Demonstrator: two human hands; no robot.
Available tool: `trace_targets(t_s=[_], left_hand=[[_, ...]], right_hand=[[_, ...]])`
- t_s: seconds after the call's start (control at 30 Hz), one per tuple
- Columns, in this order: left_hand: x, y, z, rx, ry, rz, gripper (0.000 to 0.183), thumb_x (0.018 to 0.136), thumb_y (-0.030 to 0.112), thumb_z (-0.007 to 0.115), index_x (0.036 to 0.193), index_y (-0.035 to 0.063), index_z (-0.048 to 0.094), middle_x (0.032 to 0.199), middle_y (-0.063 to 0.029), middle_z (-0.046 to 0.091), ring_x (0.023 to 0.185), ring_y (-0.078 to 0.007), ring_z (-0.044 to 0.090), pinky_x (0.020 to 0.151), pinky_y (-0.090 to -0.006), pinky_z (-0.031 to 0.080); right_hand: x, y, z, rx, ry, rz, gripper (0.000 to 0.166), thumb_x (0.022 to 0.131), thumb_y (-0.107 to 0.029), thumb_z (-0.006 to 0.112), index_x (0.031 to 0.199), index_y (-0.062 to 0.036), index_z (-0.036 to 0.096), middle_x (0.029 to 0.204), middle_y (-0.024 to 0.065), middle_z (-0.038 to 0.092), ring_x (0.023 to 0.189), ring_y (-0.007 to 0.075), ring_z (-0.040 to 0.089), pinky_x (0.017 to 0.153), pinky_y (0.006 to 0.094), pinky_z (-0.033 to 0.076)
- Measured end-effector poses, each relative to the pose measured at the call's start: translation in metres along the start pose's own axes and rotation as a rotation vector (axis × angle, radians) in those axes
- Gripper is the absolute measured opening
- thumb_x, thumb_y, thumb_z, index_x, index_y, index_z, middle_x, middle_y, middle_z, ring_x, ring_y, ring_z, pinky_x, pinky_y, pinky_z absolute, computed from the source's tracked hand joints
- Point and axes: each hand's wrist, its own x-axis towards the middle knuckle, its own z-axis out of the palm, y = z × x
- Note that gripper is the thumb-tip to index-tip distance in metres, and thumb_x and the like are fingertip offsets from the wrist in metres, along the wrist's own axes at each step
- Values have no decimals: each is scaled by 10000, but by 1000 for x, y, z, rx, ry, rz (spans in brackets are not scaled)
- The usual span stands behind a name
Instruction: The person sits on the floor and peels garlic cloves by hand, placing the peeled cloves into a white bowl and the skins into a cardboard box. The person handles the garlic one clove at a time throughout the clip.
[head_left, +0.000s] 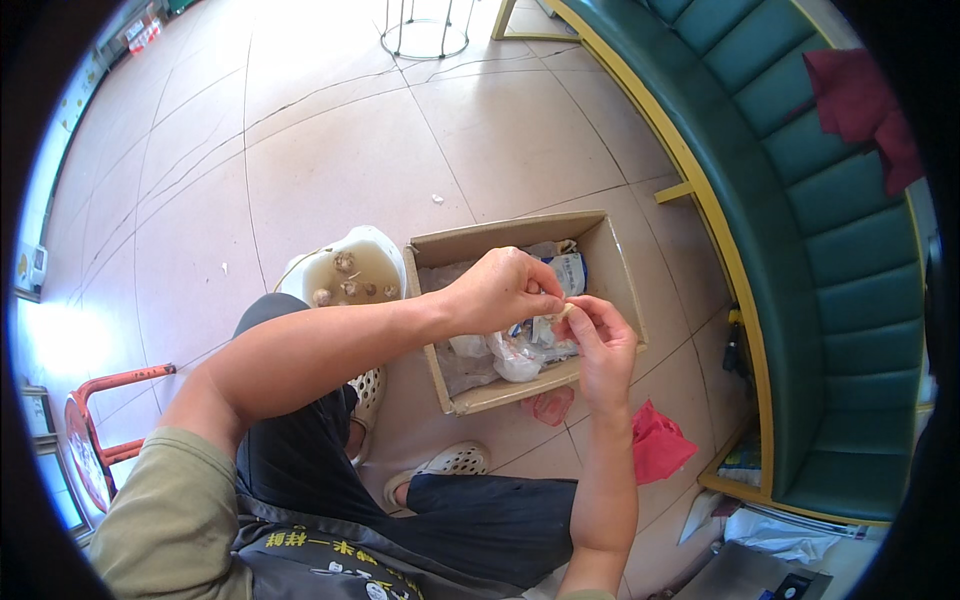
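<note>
My left hand (506, 292) reaches in from the left over an open cardboard box (626, 289), its thumb and forefinger pinched on a small pale piece (568, 308). Meeting it from the right, the fingertips and thumb of my right hand (602, 334) hold the same piece. Fingers partly cover it, and its kind cannot be told. Crumpled clear plastic bags (517, 358) and a blue-and-white printed packet (570, 271) lie in the box below. To the box's left stands a white bucket (386, 244) of cloudy water with several round, brownish bulbs (343, 261), possibly garlic, in it.
A green padded bench (765, 225) with a yellow frame curves along the right. A pink-red plastic bag (660, 442) and a translucent red plastic container (551, 406) lie on the tiled floor. A red-framed stool (124, 379) stands at left, a metal stool base (425, 54) at top.
</note>
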Motion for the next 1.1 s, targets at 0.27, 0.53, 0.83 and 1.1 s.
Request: trace_targets(t_s=[0.27, 0.53, 0.83, 1.1], left_hand=[[0, -6, 7, 27, 49, 7, 192, 846, 162, 718, 918, -16, 726, 631, -91, 628, 565, -118, 558, 543, -315, 473], [11, -7, -7, -38, 229, -36, 219, 885, 191, 693, 884, -27, 710, 637, -101, 642, 555, -112, 559, 533, -319, 475], [-4, 3, -2, 241, 18, 102, 229, 847, 195, 724, 991, 17, 721, 712, -130, 664, 621, -229, 628, 612, -347, 514], [-4, 1, -2, 207, 31, 86, 218, 871, 222, 753, 939, 17, 719, 693, -121, 637, 604, -218, 589, 607, -345, 498]], right_hand=[[-2, -1, 7, 59, 0, 19, 198, 960, -41, 645, 1145, 31, 651, 965, 89, 708, 802, 163, 688, 759, 291, 579], [-3, -1, 2, 76, -35, -1, 201, 937, -1, 635, 1136, 26, 643, 1048, 105, 694, 889, 180, 684, 818, 330, 570], [1, -5, 8, 200, 61, -36, 214, 902, 58, 668, 1111, 12, 670, 1021, 81, 694, 937, 154, 653, 863, 288, 529], [0, 1, 4, 114, 40, 5, 182, 894, 31, 702, 1075, 13, 681, 971, 44, 684, 866, 115, 628, 792, 243, 502]])
